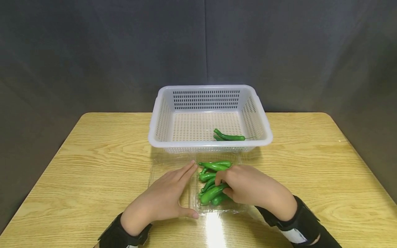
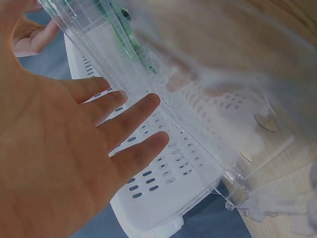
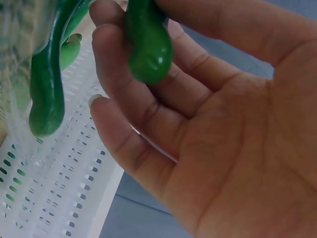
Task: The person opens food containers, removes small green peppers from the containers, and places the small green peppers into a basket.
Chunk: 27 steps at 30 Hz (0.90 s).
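Note:
A clear plastic clamshell tray (image 1: 173, 162) lies on the wooden table in front of a white slotted basket (image 1: 164, 113). Several green peppers (image 1: 214, 166) are heaped in the tray's right half. My left hand (image 1: 181, 189) rests flat on the tray's left half, fingers straight; the left wrist view shows the same hand (image 2: 124, 129) spread against the clear plastic (image 2: 198, 109). My right hand (image 1: 224, 186) curls over the heap and grips one green pepper (image 1: 212, 193). In the right wrist view its fingers (image 3: 124, 84) wrap that pepper (image 3: 147, 44), with another pepper (image 3: 47, 89) beside it.
One green pepper (image 1: 228, 137) lies inside the basket near its front right corner. The basket stands at the table's far middle, touching the tray's far edge. A dark curtain hangs behind the table (image 1: 93, 155). Both wrists wear black straps.

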### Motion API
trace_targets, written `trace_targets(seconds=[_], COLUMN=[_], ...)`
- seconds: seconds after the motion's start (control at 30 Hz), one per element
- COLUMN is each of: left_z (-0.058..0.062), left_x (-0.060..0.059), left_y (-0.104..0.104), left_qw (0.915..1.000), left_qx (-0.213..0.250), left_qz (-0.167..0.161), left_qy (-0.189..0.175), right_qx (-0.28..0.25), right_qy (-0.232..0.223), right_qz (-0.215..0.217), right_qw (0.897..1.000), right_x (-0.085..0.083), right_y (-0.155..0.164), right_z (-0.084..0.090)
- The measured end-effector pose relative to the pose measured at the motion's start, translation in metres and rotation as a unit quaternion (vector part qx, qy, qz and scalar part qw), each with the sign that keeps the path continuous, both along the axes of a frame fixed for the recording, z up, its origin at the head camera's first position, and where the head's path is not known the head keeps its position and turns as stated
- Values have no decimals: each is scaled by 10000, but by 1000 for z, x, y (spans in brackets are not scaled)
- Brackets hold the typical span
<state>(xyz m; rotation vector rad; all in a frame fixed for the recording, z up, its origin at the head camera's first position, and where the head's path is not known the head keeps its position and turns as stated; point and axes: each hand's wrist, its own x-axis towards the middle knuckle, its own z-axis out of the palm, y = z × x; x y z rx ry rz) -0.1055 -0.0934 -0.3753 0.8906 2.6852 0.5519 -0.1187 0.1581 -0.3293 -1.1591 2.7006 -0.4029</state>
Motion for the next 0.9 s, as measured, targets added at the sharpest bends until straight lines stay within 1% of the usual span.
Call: trace_targets(seconds=[0.4,0.63,0.9], left_z=[1,0,0], left_x=[1,0,0], left_y=[0,0,0], left_qw=[10000,10000,10000], left_qx=[-11,-9,9], left_qz=[-26,-34,-39], left_qy=[4,13,20], right_qx=[44,253,333], right_qy=[118,29,-85], right_qz=[0,-122,-167], right_qw=[9999,9996,9993], right_x=[-4,-5,-6], right_y=[1,-1,-2], right_z=[-6,-10,-12])
